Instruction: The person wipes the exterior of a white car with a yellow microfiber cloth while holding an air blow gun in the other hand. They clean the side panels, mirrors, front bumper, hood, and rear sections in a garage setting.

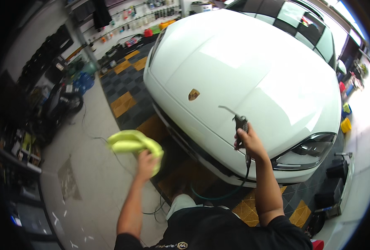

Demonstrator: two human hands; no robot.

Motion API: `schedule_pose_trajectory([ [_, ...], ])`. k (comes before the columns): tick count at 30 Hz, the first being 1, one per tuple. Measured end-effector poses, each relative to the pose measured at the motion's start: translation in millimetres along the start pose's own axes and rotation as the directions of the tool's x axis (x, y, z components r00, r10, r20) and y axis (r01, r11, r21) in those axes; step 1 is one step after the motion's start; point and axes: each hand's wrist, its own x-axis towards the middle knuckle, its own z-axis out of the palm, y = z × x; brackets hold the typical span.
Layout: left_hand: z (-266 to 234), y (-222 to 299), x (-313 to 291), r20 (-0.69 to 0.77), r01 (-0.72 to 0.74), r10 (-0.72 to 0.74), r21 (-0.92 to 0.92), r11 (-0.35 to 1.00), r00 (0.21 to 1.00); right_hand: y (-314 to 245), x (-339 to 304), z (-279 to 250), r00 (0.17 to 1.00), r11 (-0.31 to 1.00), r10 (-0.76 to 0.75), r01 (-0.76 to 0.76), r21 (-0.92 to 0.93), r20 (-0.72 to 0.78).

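**Air gun aimed over the white bonnet, cloth held off to the side**

Nearest to us is our own dark shirt (218,233), with both bare forearms rising from it. Our right hand (248,141) is closed around the grip of a dark air blow gun (240,124), held over the front edge of the white car bonnet (243,71). Its thin nozzle runs up and to the left from the fist, slightly bent at the tip, pointing across the bonnet toward the crest badge (194,94), which sits beyond and left of the tip. So the gun's long axis lies diagonally, from lower right at the hand to upper left at the nozzle end. A dark hose (246,171) drops from below this hand toward the floor tiles.

Our left hand (146,162) is clenched on a lime-green cloth (132,143), bunched and folded, sticking out up and to the left of the fist, clear of the car and over the grey floor (97,183). Well apart, the two hands hold one thing each. Right of the right hand sits the headlight (308,148).
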Motion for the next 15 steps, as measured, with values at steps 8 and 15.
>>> schedule_pose_trajectory([
  [8, 203.4, 11.9, 297.4, 0.196, -0.394, 0.344, 0.546, 0.74, 0.918, -18.8, 5.8, 39.0, 0.969, 0.991, 0.126, -0.131, -0.007, -0.21],
  [15, 118.8, -53.1, 458.3, 0.063, -0.085, 0.059, 0.574, 0.815, 0.996, -32.6, 23.3, 90.6, 0.943, 0.995, 0.087, -0.065, 0.078, -0.321],
])
